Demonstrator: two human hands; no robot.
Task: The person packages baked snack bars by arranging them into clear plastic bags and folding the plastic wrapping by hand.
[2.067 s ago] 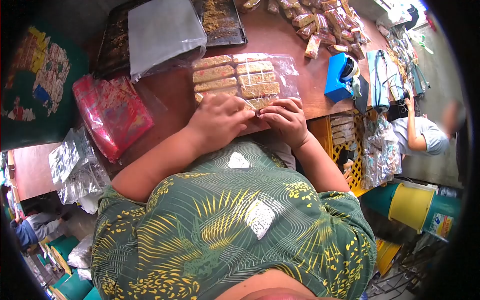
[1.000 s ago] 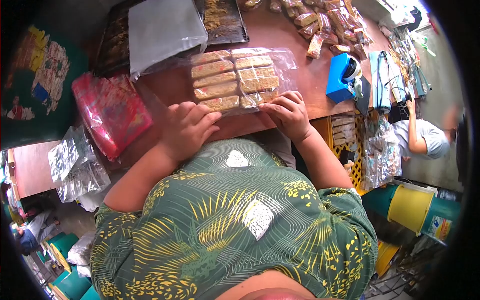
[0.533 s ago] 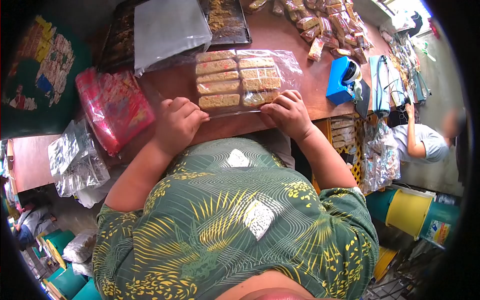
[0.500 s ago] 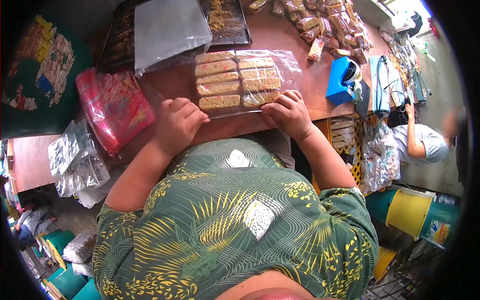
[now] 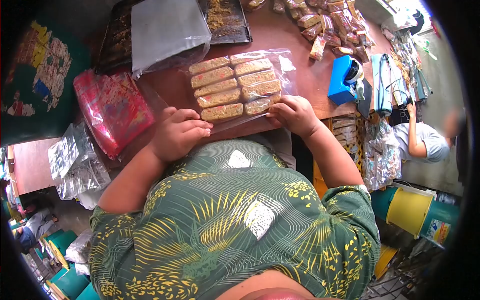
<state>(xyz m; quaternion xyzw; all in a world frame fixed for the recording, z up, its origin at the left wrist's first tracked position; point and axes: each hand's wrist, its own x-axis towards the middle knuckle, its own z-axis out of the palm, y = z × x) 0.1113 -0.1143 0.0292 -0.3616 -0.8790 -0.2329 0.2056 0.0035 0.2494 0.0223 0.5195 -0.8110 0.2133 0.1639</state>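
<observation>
A clear plastic bag (image 5: 283, 75) lies on the brown table, holding two columns of golden cake bars (image 5: 218, 95) with red flecks. My left hand (image 5: 180, 131) is closed, its fingers pinching the near left corner of the bag. At the near right corner, my right hand (image 5: 294, 116) pinches the plastic between thumb and fingers, right beside the lowest bar. The bag's near edge stretches between both hands and sits slightly tilted, lower on the left.
Dark baking trays (image 5: 227, 22) with crumbs and a stack of clear plastic sheets (image 5: 170, 35) lie at the back. A red plastic packet (image 5: 114, 112) is at left. Wrapped bars (image 5: 332, 30) are piled behind a blue tape dispenser (image 5: 342, 82). Another person (image 5: 420, 142) works at right.
The bag of bars has turned slightly and come a little nearer to me, its left side lower. Both hands have moved slightly nearer with it, still gripping its corners.
</observation>
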